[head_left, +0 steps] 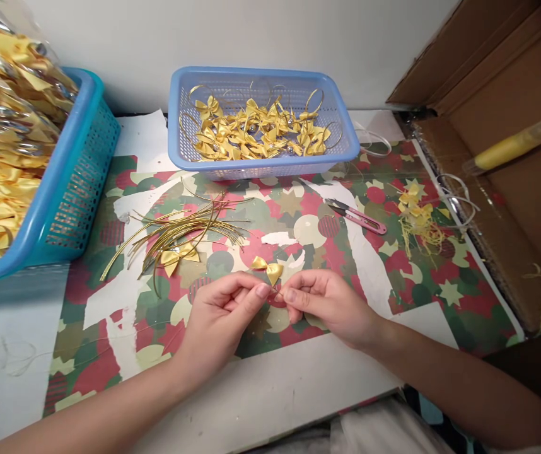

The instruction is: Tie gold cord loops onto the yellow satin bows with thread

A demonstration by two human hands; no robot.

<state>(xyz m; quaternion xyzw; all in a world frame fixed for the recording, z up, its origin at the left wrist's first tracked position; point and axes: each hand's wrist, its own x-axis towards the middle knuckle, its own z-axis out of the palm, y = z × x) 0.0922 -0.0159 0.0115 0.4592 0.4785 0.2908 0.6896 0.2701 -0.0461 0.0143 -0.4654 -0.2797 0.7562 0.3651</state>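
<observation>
A small yellow satin ribbon bow [274, 272] stands up just beyond my fingertips, over the patterned paper. My left hand [227, 309] is closed in a pinch at the bow's lower edge, thumb on top. Close beside it, my right hand [325, 304] pinches a thin gold cord [277, 292], a short piece of which shows between the two hands. The rest of the cord is hidden by my fingers. Left of my hands lies a loose bundle of gold cords [185, 227], with another yellow bow [179, 255] at its near side.
A blue basket [263, 165] of looped yellow bows stands at the back. At left, a larger blue basket [79, 164] holds bagged bows. Pink thread snips [358, 217] and a tangle of yellow scraps [419, 217] lie right. A cardboard box [492, 120] borders the right side.
</observation>
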